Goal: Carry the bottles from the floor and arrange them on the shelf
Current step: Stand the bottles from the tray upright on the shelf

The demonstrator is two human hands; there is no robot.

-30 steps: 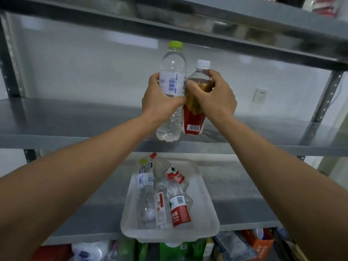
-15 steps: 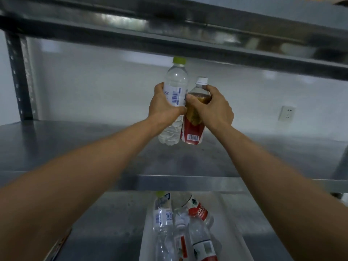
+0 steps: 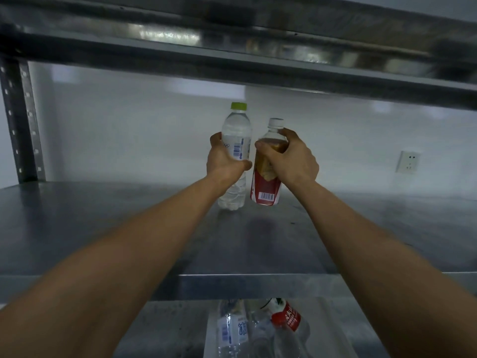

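1. Grey sheet-metal shelf (image 3: 103, 223) spans the view at mid-height, with another metal shelf (image 3: 232, 47) overhead and a perforated upright post (image 3: 19, 120) at the far left.
2. Both bare arms reach in over the middle shelf, and the two hands sit side by side near its back.
3. The left hand (image 3: 224, 164) is wrapped around a clear water bottle (image 3: 237, 130) with a green cap, thumb across the front of the label. The bottle stands roughly upright, its base low over the shelf surface. Whether it touches the metal cannot be told.
4. The right hand (image 3: 291, 161) is curled around the shoulder of a brown tea bottle (image 3: 265, 187) with a white cap and red label. It leans slightly, its top to the right, and its base appears just clear of the shelf.
5. The two bottles are close together — the left thumb tip sits right at the tea bottle's side.
6. Below the shelf's front edge, on a lower shelf (image 3: 160, 329), a translucent tray (image 3: 207, 339) holds more bottles lying down — one with a red label (image 3: 286, 319), one with a blue-printed label (image 3: 229, 329).
7. A white wall socket (image 3: 407, 161) sits on the pale wall at the right.
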